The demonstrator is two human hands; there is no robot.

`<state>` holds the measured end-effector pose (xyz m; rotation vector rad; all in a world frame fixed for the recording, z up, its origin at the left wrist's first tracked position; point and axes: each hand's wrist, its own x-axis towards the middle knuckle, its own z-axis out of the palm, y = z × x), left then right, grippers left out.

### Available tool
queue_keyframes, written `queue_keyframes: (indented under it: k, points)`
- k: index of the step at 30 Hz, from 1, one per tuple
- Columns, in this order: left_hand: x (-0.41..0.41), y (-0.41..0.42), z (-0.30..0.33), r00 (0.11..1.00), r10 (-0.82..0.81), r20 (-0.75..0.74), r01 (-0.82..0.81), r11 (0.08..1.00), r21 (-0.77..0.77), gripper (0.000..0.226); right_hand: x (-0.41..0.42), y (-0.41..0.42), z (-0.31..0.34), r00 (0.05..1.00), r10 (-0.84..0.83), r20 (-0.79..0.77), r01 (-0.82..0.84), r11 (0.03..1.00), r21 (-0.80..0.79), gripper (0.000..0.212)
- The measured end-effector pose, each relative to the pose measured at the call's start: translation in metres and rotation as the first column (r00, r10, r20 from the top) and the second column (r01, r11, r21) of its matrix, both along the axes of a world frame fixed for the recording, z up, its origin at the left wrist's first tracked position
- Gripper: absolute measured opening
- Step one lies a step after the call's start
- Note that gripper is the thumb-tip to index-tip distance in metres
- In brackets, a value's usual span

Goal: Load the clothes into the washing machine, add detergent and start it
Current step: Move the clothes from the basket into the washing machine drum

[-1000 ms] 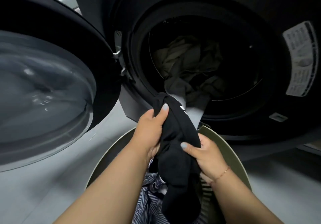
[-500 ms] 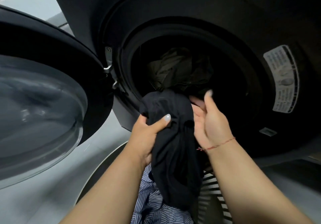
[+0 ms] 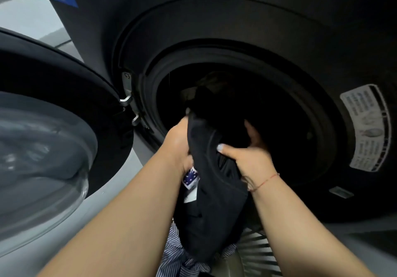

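1. Both hands have carried the black garment [image 3: 211, 169] up and forward since the earlier frames; its top end is now past the door opening [image 3: 247, 126], and the view has closed in on the machine.
2. Nearest: the striped shirt [image 3: 171, 255] lies in the slatted laundry basket [image 3: 255, 248] below the arms, not yet loaded.
3. Left hand [image 3: 178, 145] is clenched on the garment's left edge; a small patterned tag [image 3: 190, 176] shows just under it.
4. Right hand [image 3: 251, 158] is clenched on the right side, thumb across the front of the cloth, fingers partly hidden in the dark.
5. Key relation: the garment's long axis runs near-low to far-high, tail hanging down toward the basket, head already in the drum mouth. Both grips sit at mid-length, right hand slightly farther in.
6. Garment looks plain black, soft, bunched, with a seam line visible.
7. Far: other clothes in the drum [image 3: 214, 81] are barely visible. The open door [image 3: 53, 147] stands at left; a label [image 3: 367, 128] is on the front at right.
8. Judgement: next comes a push inward and release; the tail could snag on the rim.
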<state>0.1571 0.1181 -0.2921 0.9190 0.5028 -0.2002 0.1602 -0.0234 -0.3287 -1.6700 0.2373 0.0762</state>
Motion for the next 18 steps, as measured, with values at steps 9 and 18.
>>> queue_keyframes:
  k: [9, 18]
  points:
    - [-0.023, 0.014, -0.017, 0.941, -0.169, 0.292, 0.019, 0.892, 0.452, 0.090, 0.086, 0.026, 0.009, 0.969, -0.245, -0.015, 0.244, 0.956, 0.165, 0.069]
    - [-0.005, 0.002, -0.037, 0.972, 0.045, 0.230, -0.170, 0.810, 0.561, 0.064, -0.015, 0.017, 0.013, 0.983, 0.041, 0.178, -0.016, 0.990, -0.143, 0.110]
